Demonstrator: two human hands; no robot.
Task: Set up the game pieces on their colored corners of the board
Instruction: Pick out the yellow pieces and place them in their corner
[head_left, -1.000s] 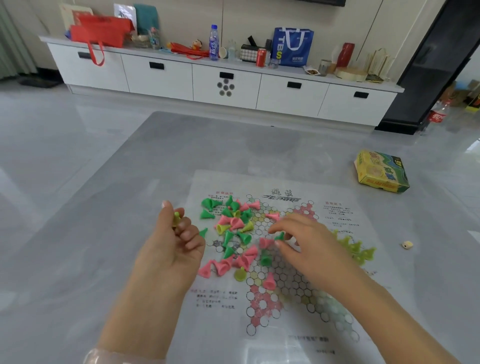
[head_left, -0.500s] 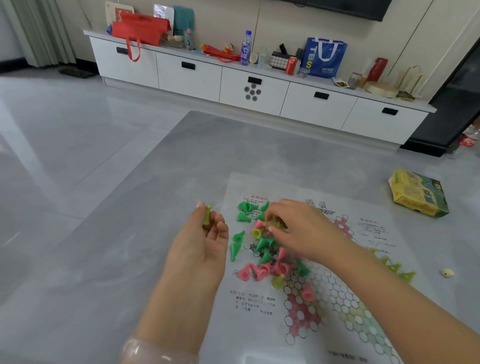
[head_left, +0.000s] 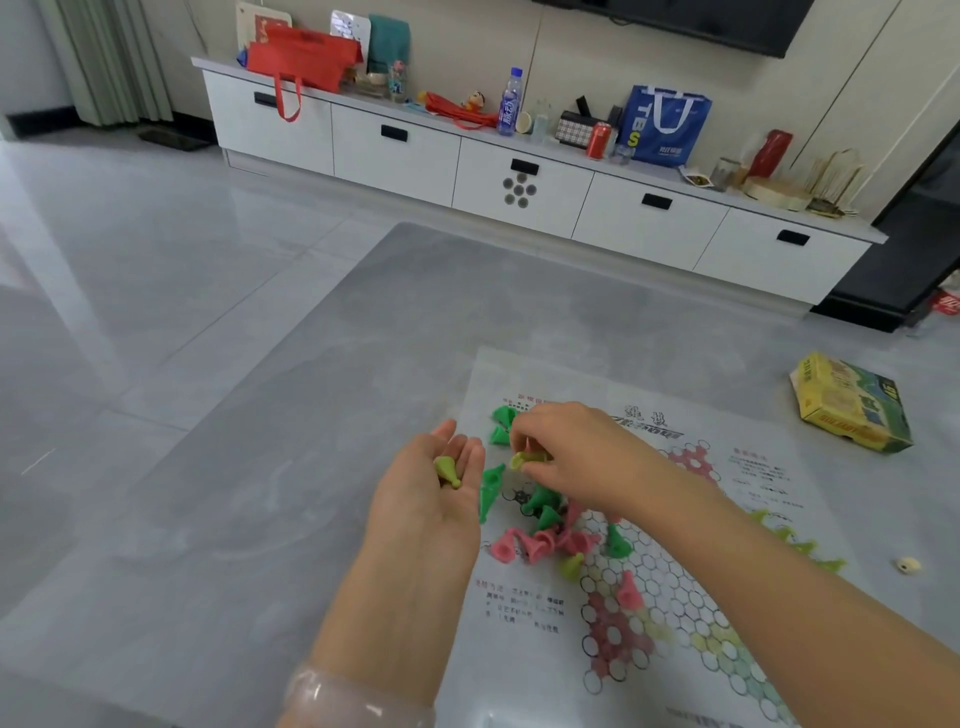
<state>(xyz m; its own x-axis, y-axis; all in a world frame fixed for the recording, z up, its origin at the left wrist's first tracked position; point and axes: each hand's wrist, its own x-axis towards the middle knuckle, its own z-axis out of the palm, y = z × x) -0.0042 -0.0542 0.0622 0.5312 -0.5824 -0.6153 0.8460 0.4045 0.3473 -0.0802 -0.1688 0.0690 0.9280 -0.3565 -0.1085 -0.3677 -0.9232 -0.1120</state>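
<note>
Your left hand (head_left: 436, 499) lies palm up off the board's (head_left: 727, 545) left edge, bare table (head_left: 234, 467) further left, fingers spread, cradling a yellow-green piece (head_left: 447, 470); your right hand (head_left: 566, 452) reaches across just beside it, fingertips pinching another yellow-green piece (head_left: 527, 460); the loose pieces (head_left: 540, 525) lie heaped under it.

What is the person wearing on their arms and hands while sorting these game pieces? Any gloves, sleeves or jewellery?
No gloves and no sleeves in view: both forearms are bare as far as the picture shows. The left hand has a pale, translucent, smooth bangle round the wrist. The right hand shows no rings, watch or bracelet, and no markings show on either arm.
</note>
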